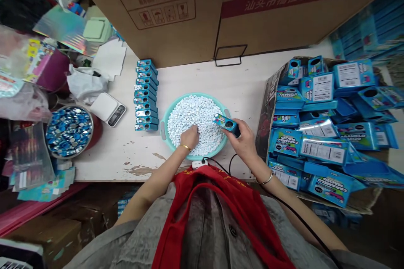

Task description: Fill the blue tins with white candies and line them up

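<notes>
A round turquoise basin (163, 129) full of small white candies (197, 107) stands on the table in front of me. My left hand (190, 136) is in the candies with its fingers curled together; whatever they may hold is hidden. Over the basin's right rim, my right hand (244, 136) grips a small blue candy box (226, 123), tilted, with a dark round hole in its face. To the left of the basin, several similar blue boxes (147, 95) stand in a row, and white candies show at some of their openings.
At right, a large carton (264, 113) overflows with blue boxes. Tall cardboard boxes (176, 42) close off the back. On the left are a white scale (109, 109), a tub (94, 128) of blue-and-silver pieces and plastic bags (85, 86). A black cable (221, 167) runs near the front edge.
</notes>
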Demonstrator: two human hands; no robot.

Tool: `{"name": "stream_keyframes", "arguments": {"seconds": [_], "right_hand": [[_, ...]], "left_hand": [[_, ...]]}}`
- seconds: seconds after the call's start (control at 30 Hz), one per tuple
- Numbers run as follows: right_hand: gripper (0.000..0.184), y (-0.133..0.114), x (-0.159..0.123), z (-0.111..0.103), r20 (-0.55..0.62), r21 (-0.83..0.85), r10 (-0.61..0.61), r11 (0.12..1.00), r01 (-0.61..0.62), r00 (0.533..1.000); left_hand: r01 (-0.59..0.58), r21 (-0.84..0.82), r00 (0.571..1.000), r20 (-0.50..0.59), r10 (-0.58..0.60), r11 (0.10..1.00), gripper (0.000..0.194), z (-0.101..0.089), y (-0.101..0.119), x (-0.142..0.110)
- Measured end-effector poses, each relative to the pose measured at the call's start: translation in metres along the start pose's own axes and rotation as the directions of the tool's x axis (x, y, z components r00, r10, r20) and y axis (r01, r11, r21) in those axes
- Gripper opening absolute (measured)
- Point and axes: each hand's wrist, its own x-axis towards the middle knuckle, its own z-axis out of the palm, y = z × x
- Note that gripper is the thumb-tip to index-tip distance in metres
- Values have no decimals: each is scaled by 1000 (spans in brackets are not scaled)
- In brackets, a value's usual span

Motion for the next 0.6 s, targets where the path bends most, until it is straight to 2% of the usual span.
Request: {"name": "stream_keyframes", "arguments": {"seconds": [0.07, 0.17, 0.33, 0.47, 0.6], "right_hand": [[35, 0, -1, -1, -11, 4, 37, 999, -37, 999], [35, 0, -2, -2, -17, 11, 77, 997, -77, 997], [34, 2, -2, 1, -26, 7, 44, 999, -44, 999], [33, 1, -1, 7, 30, -15, -13, 1000, 14, 999], [29, -6, -3, 17, 108, -17, -97, 995, 99, 989]], "left_hand": [[-10, -28, 1000, -15, 10, 1000, 26, 0, -3, 1], [-66, -93, 997, -36, 63, 993, 26, -12, -23, -10], [-250, -214, 963, -153, 220, 944, 25, -57, -44, -44], [-370, -137, 923, -168, 346, 919, 25, -104, -36, -66], [-410, 106, 908, -48, 416, 906, 23, -149, -9, -76]]}}
